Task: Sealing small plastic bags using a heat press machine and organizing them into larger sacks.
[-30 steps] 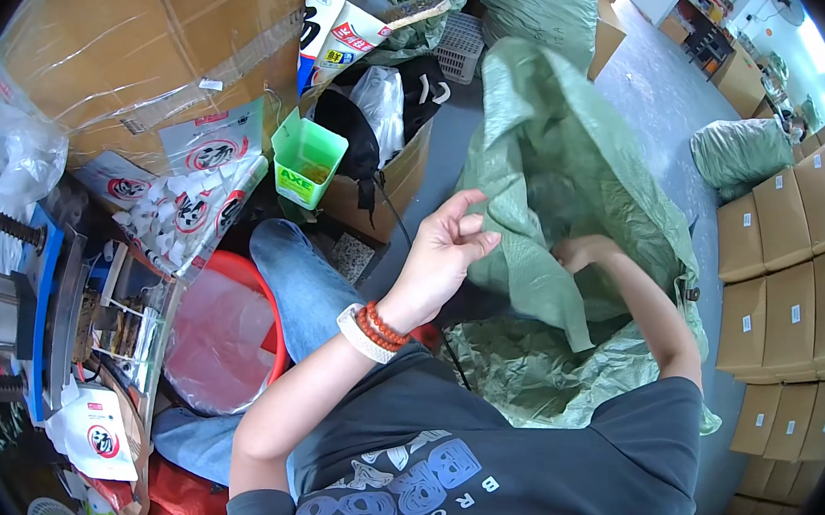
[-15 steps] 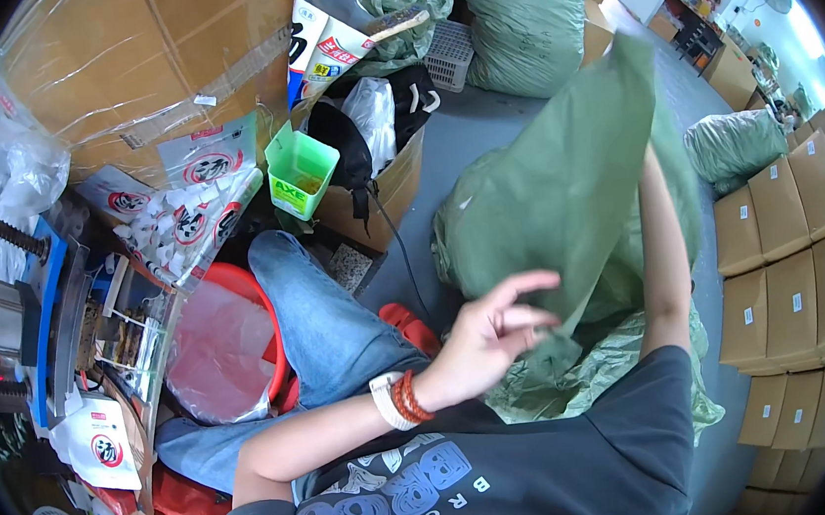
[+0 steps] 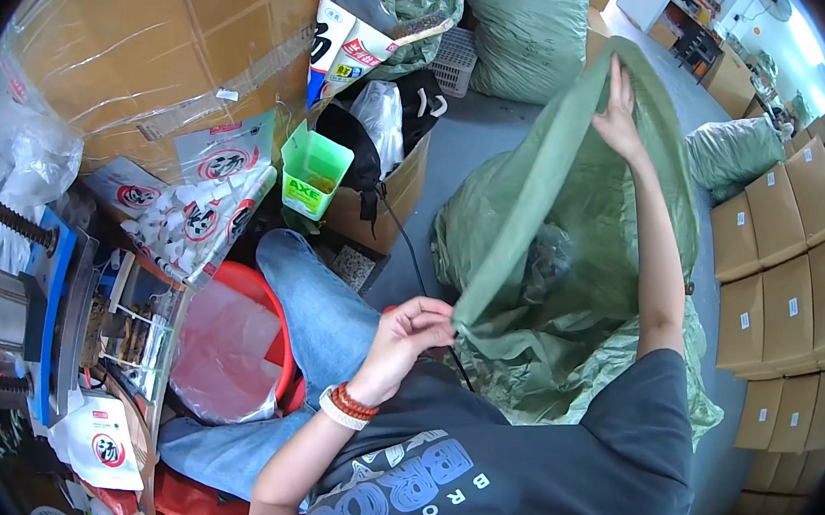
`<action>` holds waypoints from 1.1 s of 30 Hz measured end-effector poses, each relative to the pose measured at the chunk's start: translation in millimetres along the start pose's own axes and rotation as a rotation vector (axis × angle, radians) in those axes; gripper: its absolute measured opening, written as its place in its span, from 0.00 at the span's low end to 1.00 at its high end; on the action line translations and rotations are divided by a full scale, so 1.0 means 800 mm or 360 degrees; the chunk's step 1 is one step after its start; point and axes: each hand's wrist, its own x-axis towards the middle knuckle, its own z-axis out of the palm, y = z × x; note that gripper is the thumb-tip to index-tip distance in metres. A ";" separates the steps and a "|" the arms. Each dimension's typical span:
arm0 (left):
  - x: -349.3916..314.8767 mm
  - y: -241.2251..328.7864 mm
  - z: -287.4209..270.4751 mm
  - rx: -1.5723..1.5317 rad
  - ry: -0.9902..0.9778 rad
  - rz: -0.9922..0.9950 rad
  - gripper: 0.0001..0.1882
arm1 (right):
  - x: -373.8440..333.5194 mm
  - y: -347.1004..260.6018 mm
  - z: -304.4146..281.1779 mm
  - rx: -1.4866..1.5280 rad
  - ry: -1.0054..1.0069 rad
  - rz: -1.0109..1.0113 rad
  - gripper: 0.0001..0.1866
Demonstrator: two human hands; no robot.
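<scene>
A large green woven sack (image 3: 487, 206) stands in front of me on the right, its mouth spread wide. Between thumb and fingers, my left hand (image 3: 405, 338) pinches the near left corner of its rim. My right hand (image 3: 621, 118) reaches up into the mouth, fingers stretched flat against the inner side near the raised far edge, thumb apart. Inside the sack lies a clear, greyish plastic bundle (image 3: 547, 259); its contents cannot be made out. Crumpled sack cloth lies folded close to my body.
Left of my legs, a red tub (image 3: 279, 315) holds clear plastic. A green bin (image 3: 316, 167) stands by an open carton (image 3: 397, 194) with a dark cable. A blue-framed machine (image 3: 54, 302) is at far left, stacked cartons (image 3: 790, 306) at right. A full sack (image 3: 525, 33) stands behind.
My left hand has moved down and left and now grips the sack's rim. The sack's mouth has been pulled open, baring its inside and my right hand, which the cloth hid before.
</scene>
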 end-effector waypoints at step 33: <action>0.118 0.000 -0.017 -0.0226 0.0078 -0.0411 0.20 | 0.029 0.066 -0.043 0.3818 -0.0488 0.0742 0.20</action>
